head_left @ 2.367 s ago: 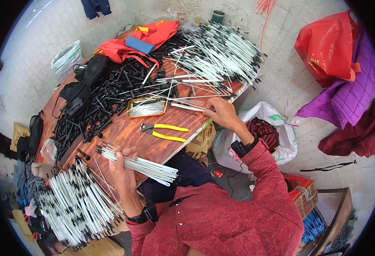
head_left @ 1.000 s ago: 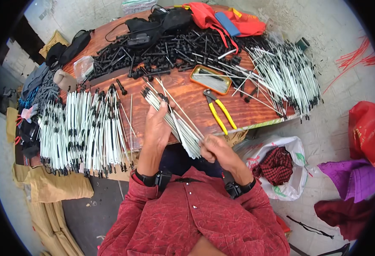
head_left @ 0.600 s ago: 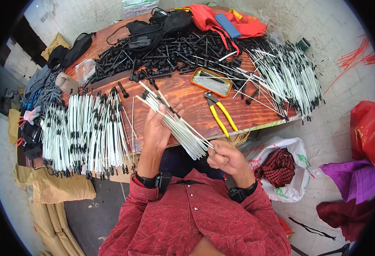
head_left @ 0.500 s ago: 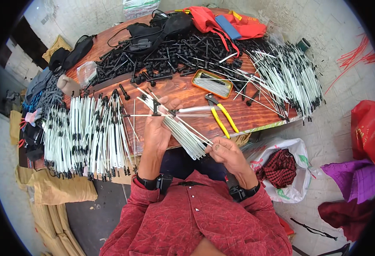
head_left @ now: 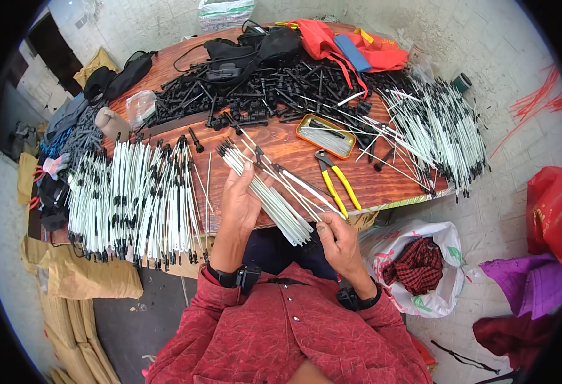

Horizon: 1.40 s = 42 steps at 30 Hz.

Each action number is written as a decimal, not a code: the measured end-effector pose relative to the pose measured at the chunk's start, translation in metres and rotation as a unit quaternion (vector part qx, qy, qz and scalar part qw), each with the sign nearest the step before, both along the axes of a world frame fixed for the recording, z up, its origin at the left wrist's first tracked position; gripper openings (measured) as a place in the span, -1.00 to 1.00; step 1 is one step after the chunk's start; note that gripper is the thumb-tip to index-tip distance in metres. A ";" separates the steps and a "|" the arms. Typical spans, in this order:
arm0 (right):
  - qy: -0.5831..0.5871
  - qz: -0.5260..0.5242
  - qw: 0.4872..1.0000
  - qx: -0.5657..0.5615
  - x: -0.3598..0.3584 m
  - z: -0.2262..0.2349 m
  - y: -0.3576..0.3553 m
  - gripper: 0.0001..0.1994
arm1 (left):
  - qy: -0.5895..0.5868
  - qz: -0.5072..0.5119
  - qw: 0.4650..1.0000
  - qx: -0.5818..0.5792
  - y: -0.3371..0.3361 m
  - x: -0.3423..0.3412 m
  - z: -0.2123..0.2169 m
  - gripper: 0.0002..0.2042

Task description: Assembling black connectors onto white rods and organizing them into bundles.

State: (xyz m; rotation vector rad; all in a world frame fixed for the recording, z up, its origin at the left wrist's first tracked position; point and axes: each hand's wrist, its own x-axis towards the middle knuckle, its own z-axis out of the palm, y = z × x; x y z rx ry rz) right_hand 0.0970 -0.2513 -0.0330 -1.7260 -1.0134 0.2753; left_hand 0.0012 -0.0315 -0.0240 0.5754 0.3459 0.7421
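Over the front edge of the table, my left hand [head_left: 240, 201] is closed around a slanting bundle of thin white rods [head_left: 280, 210], thumb on top. My right hand [head_left: 340, 246] pinches the lower ends of a few white rods with black fittings [head_left: 292, 181]; they slope up and left beside the bundle. How many rods it grips is hard to make out. Diagonal cutters [head_left: 338, 184] with yellow handles lie right of these rods. Behind them sits an open yellow-rimmed tin [head_left: 326, 136] with thin pale pieces in it.
A pile of black plastic parts [head_left: 255, 89] covers the back of the table. White rods with black ends are stacked at left [head_left: 134, 198] and right [head_left: 438, 134]. A white plastic bag [head_left: 447, 281] with checked cloth stands on the floor at right.
A black-fitted rod that crossed sideways at my left hand's fingers now slants alongside the others toward my right hand. My right hand has moved slightly lower, and the view has shifted a little.
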 end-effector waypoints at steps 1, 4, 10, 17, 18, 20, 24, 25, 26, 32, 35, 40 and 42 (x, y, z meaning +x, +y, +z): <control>0.007 -0.003 1.000 0.005 -0.002 -0.001 -0.001 -0.84 | -0.002 -0.003 1.000 0.005 0.001 0.000 -0.002 -0.63; 0.042 -0.010 0.999 0.013 -0.005 -0.005 -0.001 -0.80 | 0.009 -0.001 1.000 0.025 -0.003 0.001 0.001 -0.62; 0.358 0.065 0.930 0.057 -0.002 -0.020 0.000 -0.77 | -0.015 -0.036 0.996 0.078 -0.007 -0.002 0.008 -0.63; 0.342 0.103 0.934 0.025 -0.001 -0.012 -0.006 -0.70 | -0.003 -0.046 0.991 0.122 -0.020 -0.009 0.033 -0.55; 0.330 0.110 0.937 0.023 -0.002 -0.012 -0.007 -0.70 | -0.006 -0.050 0.991 0.126 -0.022 -0.009 0.035 -0.54; 0.352 0.132 0.927 0.020 -0.006 -0.012 -0.007 -0.70 | -0.027 -0.059 0.985 0.157 -0.019 -0.014 0.032 -0.55; 0.397 0.157 0.904 0.022 -0.007 -0.011 -0.008 -0.69 | -0.016 -0.073 0.978 0.194 -0.019 -0.026 0.041 -0.62; 0.405 0.169 0.898 0.023 -0.006 -0.011 -0.007 -0.68 | 0.005 -0.068 0.976 0.205 -0.022 -0.028 0.049 -0.65; 0.409 0.165 0.897 0.023 -0.006 -0.009 -0.007 -0.67 | 0.013 -0.067 0.978 0.198 -0.025 -0.028 0.054 -0.67; 0.437 0.260 0.854 -0.112 0.002 0.003 -0.011 -0.68 | -0.029 -0.068 0.989 0.126 -0.017 -0.024 0.040 -0.75; -0.129 0.019 0.986 -0.106 0.020 0.001 -0.008 -0.68 | -0.007 -0.064 0.992 0.110 -0.007 -0.032 0.038 -0.75; -0.328 -0.127 0.929 -0.113 0.060 -0.003 0.005 -0.61 | 0.047 -0.087 0.991 0.091 -0.017 -0.037 0.049 -0.61; -0.320 -0.106 0.932 -0.132 0.073 -0.015 0.003 -0.59 | 0.048 -0.091 0.990 0.092 -0.024 -0.036 0.061 -0.55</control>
